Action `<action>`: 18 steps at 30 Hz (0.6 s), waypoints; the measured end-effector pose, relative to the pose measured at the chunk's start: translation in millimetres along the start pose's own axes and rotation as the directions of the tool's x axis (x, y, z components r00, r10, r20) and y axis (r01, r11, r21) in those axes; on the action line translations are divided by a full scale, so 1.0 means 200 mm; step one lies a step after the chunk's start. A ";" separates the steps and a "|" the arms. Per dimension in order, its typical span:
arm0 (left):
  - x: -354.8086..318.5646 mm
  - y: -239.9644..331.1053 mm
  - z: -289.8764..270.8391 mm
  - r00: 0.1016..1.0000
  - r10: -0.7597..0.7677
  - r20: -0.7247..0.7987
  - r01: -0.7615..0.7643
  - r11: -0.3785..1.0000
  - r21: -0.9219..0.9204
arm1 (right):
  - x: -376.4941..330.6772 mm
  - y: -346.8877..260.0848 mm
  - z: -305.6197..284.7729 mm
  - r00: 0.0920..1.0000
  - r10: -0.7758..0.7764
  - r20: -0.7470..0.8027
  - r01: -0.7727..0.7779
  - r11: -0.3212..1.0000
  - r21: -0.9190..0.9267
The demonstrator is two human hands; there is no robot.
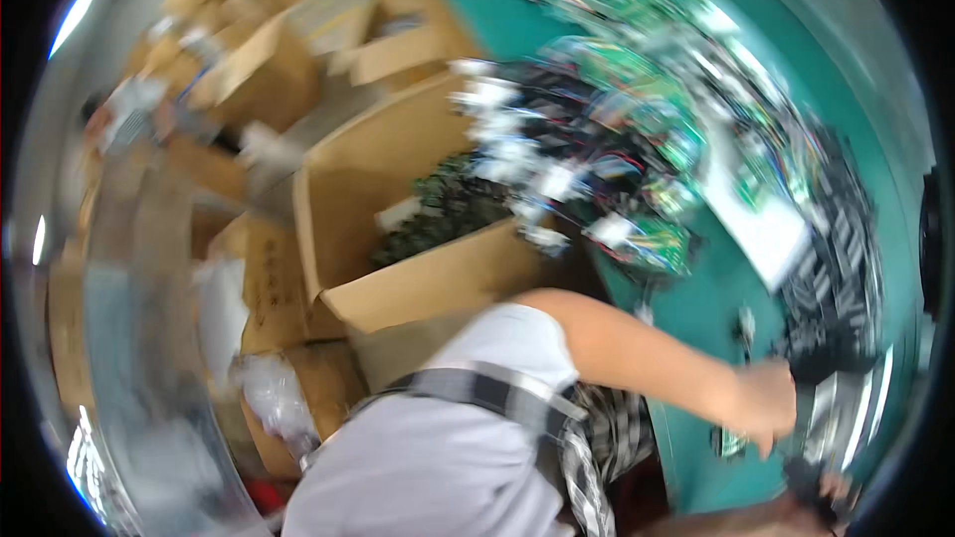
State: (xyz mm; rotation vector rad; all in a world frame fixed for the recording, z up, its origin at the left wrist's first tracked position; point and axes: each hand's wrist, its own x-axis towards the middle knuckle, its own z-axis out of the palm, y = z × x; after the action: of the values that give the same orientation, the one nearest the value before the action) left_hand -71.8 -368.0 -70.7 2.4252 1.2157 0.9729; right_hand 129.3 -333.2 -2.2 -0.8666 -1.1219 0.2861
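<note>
Left hand curls over a small green circuit board at the green table's edge, grip unclear; right hand barely visible, grip indeterminable.

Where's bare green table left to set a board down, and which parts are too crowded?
Free: the green table strip between the white sheet and the left hand, and a patch at the far edge near the open cardboard box. Crowded: the pile of circuit boards and wires mid-table, and the dark parts along the right. The picture is blurred.
</note>
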 end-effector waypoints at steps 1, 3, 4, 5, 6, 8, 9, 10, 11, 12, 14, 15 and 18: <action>-0.03 -0.02 -0.04 0.999 0.044 -0.025 -0.046 0.996 -0.076 | -0.05 -0.06 0.07 0.995 0.093 -0.047 -0.094 0.995 -0.015; -0.07 -0.03 -0.08 0.997 0.056 -0.050 -0.056 0.998 -0.007 | -0.06 -0.06 0.10 0.958 0.233 0.170 -0.281 0.885 0.372; -0.06 -0.05 -0.05 0.995 0.066 -0.075 -0.075 0.990 -0.120 | -0.05 -0.06 0.09 0.920 0.296 0.259 -0.390 0.770 0.506; -0.06 -0.05 -0.03 0.998 0.051 -0.039 -0.053 0.996 -0.077 | -0.06 -0.05 0.09 0.912 0.325 0.252 -0.410 0.759 0.506; -0.06 -0.05 -0.01 0.998 0.060 -0.015 -0.061 0.996 -0.063 | -0.08 -0.04 0.09 0.907 0.321 0.272 -0.418 0.748 0.515; -0.04 -0.07 -0.03 0.994 -0.018 0.105 0.042 0.974 -0.224 | -0.09 -0.01 0.10 0.905 0.258 0.339 -0.415 0.708 0.572; -0.05 -0.08 -0.07 0.995 -0.084 0.051 0.095 0.964 -0.248 | -0.11 0.02 0.14 0.890 0.204 0.408 -0.430 0.674 0.601; -0.04 -0.10 -0.09 0.992 -0.125 -0.019 0.113 0.941 -0.320 | -0.10 0.01 0.12 0.887 0.177 0.426 -0.418 0.699 0.581; -0.03 -0.13 -0.14 0.991 -0.116 -0.069 0.102 0.978 -0.182 | -0.11 0.00 0.11 0.882 0.157 0.445 -0.412 0.716 0.564; -0.05 -0.17 -0.15 0.996 -0.076 0.053 0.084 0.985 -0.152 | -0.13 -0.01 0.12 0.870 0.169 0.464 -0.434 0.709 0.556; -0.06 -0.19 -0.12 0.986 0.004 0.169 0.018 0.992 -0.129 | -0.19 -0.02 0.15 0.871 0.167 0.463 -0.423 0.735 0.530; -0.07 -0.18 -0.08 0.985 0.047 0.165 -0.025 0.990 -0.137 | -0.21 -0.03 0.17 0.871 0.173 0.460 -0.406 0.781 0.475; -0.10 -0.22 0.04 0.978 0.042 0.205 -0.016 0.992 -0.124 | -0.28 -0.01 0.21 0.838 0.126 0.531 -0.319 0.903 0.289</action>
State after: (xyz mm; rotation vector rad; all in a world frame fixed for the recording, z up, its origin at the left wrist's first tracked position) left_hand -102.7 -356.2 -107.0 2.3849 1.0221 0.7552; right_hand 67.4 -348.0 -31.5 -0.5952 -1.3870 0.9389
